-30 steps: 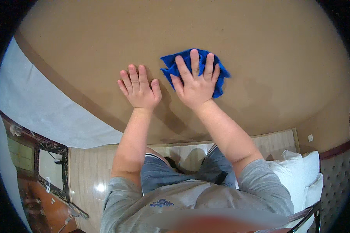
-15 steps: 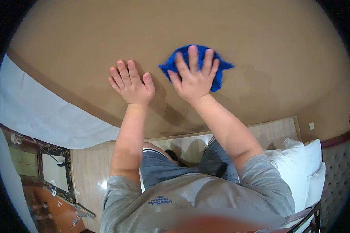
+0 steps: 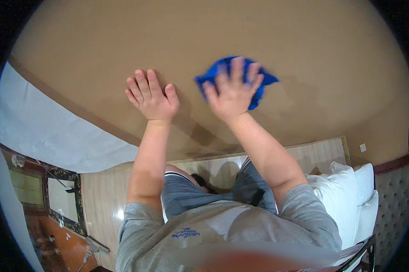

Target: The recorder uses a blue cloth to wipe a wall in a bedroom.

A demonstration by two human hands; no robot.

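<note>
Cloth (image 3: 258, 96) stretches left to right, both ends pointed, under the spread right hand (image 3: 233, 96), left hand (image 3: 156, 102) splayed.

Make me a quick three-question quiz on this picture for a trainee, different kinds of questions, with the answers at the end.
1. Multiple choice: what colour is the cloth under the right hand?
A) red
B) blue
C) white

2. True or false: the left hand has its fingers stretched out, not curled into a fist.

3. Fill in the blank: the small white wall plate is near the ____ edge of the picture.

Key: 1. B, blue. 2. True. 3. right.
</note>
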